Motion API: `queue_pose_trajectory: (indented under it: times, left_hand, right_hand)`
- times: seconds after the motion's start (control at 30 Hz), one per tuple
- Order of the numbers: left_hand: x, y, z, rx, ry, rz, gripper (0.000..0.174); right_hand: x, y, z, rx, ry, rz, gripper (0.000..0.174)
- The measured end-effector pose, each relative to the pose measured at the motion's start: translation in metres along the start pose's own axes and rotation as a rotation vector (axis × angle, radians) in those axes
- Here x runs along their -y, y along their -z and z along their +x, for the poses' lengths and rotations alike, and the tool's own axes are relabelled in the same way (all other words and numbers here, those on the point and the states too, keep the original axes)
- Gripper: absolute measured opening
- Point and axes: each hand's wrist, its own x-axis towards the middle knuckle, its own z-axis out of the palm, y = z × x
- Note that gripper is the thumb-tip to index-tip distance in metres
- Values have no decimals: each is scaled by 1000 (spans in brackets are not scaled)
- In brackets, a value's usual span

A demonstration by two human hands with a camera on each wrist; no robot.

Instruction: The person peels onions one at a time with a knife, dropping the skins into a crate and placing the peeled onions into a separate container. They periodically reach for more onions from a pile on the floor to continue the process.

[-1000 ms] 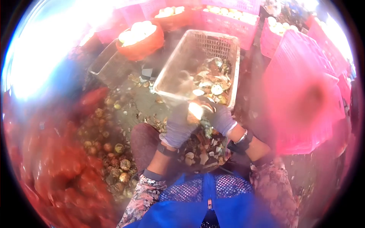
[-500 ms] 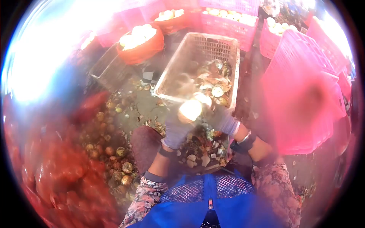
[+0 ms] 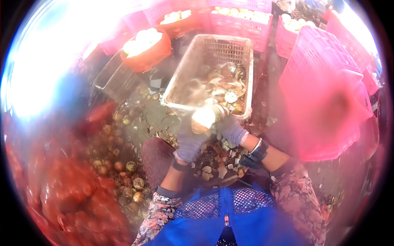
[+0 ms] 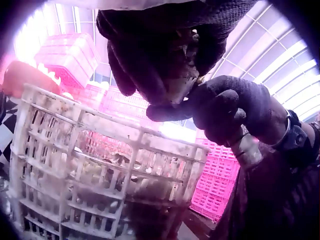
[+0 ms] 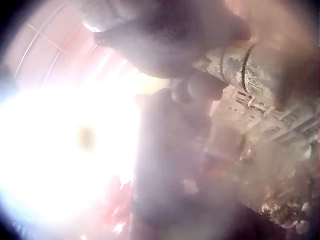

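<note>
While you bend over the work, the blue garment [image 3: 254,225] nearest the head camera, your gloved left hand [image 3: 189,139] curls round a pale bulb [image 3: 203,118], probably an onion, fingers drawn in against it with little gap. Your right hand [image 3: 230,129] meets it just beside, its fingers wrapped round a pale, dark-banded handle [image 5: 245,70] (likely a knife's, though no blade shows clearly). So the bulb sits between your two hands, near the close end of the pale crate [image 4: 100,122], with loose scraps [image 3: 221,164] below.

If the bulb's surface is as slick as it looks, it could twist out of your left grip under a hard push. Should the tool skid, your left fingers probably lie in its path. Hands this near the rim could also knock against it.

Farther out, peelings [image 3: 223,88] heap inside the crate, and brownish onions [image 3: 138,183] lie on the ground to your left. Beyond stand an orange tub [image 3: 145,61] of pale bulbs and a pink crate [image 3: 242,30]. You can read no brand or label anywhere; the handle's marks are too blurred to make out.
</note>
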Motion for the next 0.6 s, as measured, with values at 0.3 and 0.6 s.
queue_pose_trajectory:
  times: [0.3, 0.6]
  left_hand:
    - [-8, -3, -4, -43, -118, 19, 65]
    - [18, 2, 0, 171, -486, 693, 63]
  right_hand:
    - [-20, 20, -7, -40, -364, 1281, 17]
    - [-17, 14, -28, -295, 83, 1011, 32]
